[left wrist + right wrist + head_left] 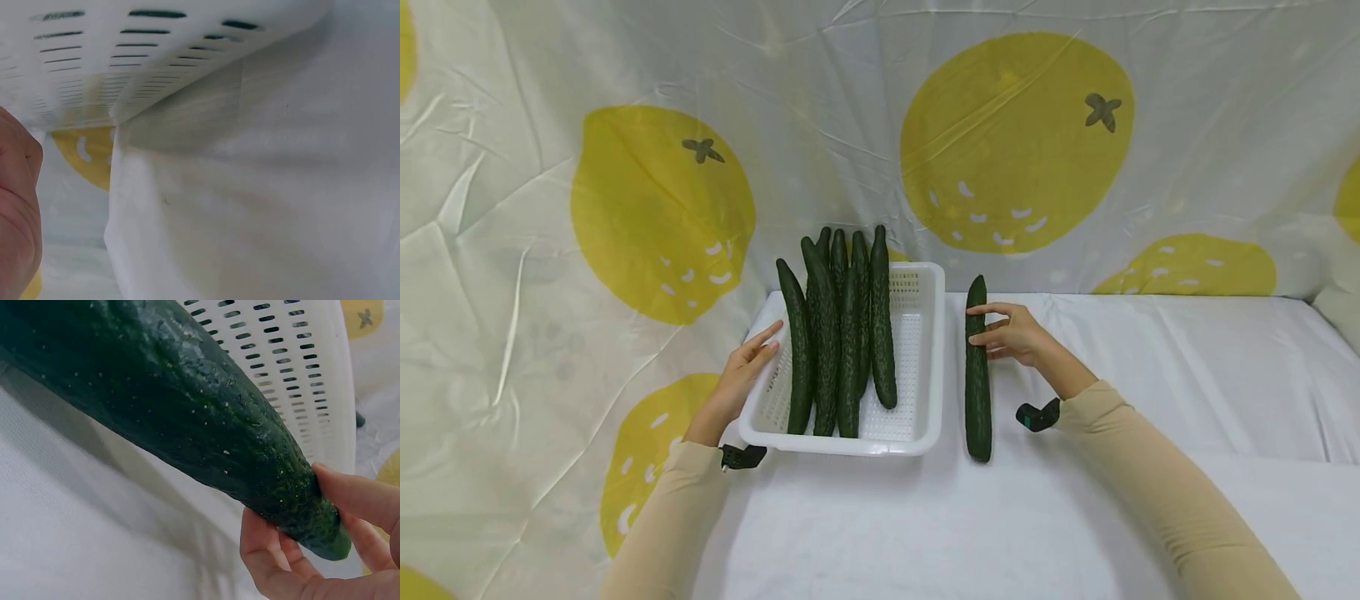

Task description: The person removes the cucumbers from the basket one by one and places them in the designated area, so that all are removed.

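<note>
A long dark green cucumber (977, 392) is pinched near its far end between the thumb and fingers of my right hand (1009, 333). The right wrist view shows those fingertips (259, 534) around the narrow end of that cucumber (187, 419). To its left is a white perforated plastic basket (928, 358) with several cucumbers (827, 333) inside, their far ends sticking up over the back rim. My left hand (745, 375) is against the basket's left side, fingers extended along the outer wall. In the left wrist view, only part of this hand (19, 212) shows beside the slotted wall.
White cloth (865, 533) covers the table, whose left edge runs close by the basket. Behind hangs a pale curtain (835, 125) printed with yellow lemons. Small black devices (1039, 415) are worn at both wrists.
</note>
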A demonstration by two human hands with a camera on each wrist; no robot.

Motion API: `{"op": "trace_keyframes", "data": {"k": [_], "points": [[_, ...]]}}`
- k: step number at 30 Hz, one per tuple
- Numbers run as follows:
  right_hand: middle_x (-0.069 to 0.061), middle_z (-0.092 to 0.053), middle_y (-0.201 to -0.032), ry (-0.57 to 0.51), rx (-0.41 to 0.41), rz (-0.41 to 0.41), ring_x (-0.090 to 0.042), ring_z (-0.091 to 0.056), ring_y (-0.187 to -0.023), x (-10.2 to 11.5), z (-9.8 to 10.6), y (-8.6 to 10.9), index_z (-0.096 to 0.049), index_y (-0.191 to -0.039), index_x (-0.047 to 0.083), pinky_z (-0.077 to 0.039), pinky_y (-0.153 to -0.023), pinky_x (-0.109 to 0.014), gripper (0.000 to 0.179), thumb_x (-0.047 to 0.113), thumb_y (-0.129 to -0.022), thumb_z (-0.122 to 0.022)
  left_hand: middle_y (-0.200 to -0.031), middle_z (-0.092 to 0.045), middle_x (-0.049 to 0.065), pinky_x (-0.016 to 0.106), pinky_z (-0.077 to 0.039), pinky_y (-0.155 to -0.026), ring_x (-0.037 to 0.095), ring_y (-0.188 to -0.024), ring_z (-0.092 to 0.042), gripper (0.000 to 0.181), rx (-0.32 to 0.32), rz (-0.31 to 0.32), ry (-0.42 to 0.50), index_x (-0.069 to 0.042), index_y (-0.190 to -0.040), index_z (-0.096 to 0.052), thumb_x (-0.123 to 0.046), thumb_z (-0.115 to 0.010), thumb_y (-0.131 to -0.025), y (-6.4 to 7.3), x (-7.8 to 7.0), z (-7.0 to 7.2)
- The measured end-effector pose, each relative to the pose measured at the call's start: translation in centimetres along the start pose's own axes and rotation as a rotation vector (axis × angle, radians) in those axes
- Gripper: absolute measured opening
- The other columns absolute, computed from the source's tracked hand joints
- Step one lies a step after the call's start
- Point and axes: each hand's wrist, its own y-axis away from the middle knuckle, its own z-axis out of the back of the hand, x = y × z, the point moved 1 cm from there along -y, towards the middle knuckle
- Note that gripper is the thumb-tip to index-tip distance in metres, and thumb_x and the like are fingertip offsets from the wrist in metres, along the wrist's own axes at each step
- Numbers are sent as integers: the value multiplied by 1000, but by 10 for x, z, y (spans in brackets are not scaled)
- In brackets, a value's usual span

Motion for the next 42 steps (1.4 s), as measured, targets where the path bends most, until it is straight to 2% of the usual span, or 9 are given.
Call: {"op": "trace_keyframes", "data": {"k": [4,6,8,11,13,22,34,39,42], "points": [[-36,-29,-149,-10,-7,-14,-22,-65,-79,-5,0,-3,-45,-148,1,-56,-76,-37,63,-4,-90,-70,-143,-45,28,20,-49,-83,9,-106,-54,53,3,-18,-8,-9,-156,-34,-26,-47,-108,0,1,0],[-36,-29,-149,-12,-14,-17,-23,-65,-80,-7,-1,-4,-45,-148,1,-56,-76,-37,64,-4,-90,-71,-145,-43,28,20,-49,-83,11,-108,-54,52,10,-16,-7,-6,-156,-33,-22,-46,-108,3,-8,-2],[-37,-30,-148,-12,-24,-17,-24,-66,-82,-8,-2,-6,-46,-148,1,-57,-76,-37,64,-4,-89,-71,-148,-41,27,20,-49,-83,12,-109,-53,51,13,-17,-4,-5,-156,-32,-20,-45,-108,3,-9,-2],[-37,-33,-146,-9,-44,-15,-23,-66,-82,-10,-4,-7,-47,-147,1,-57,-76,-37,64,-4,-89,-72,-149,-40,26,20,-49,-84,13,-111,-52,51,14,-16,-4,-5,-156,-32,-19,-44,-108,3,-8,-1],[-36,-35,-145,-9,-58,-12,-20,-66,-80,-11,-5,-8,-47,-147,1,-57,-74,-36,64,-4,-88,-73,-150,-40,24,19,-48,-85,11,-112,-52,51,12,-23,-1,-8,-156,-32,-22,-45,-108,-1,0,1],[-37,-39,-141,-5,-112,-4,-17,-61,-68,-18,-10,-10,-49,-145,0,-57,-70,-37,66,-4,-85,-77,-151,-39,22,19,-47,-87,9,-113,-51,53,13,-21,7,-10,-157,-32,-25,-46,-108,-1,0,1],[-31,-47,-129,76,-167,-37,-18,-58,-64,-29,-15,-16,-56,-140,2,-56,-68,-35,60,0,-84,-79,-144,-44,27,23,-51,-83,9,-105,-56,53,14,-9,2,-11,-157,-32,-25,-46,-108,1,2,0],[-31,-50,-128,127,-175,-22,-16,-60,-64,-28,-17,-18,-58,-139,3,-56,-68,-34,59,2,-84,-79,-133,-49,31,25,-53,-80,10,-99,-60,52,6,-16,7,-11,-157,-33,-27,-46,-108,0,3,1],[-31,-51,-129,173,-166,-6,-16,-61,-65,-28,-17,-18,-58,-139,2,-56,-70,-34,58,3,-85,-79,-135,-49,30,25,-53,-80,11,-100,-59,53,3,-6,7,-13,-157,-33,-28,-46,-108,-2,4,1]]}}
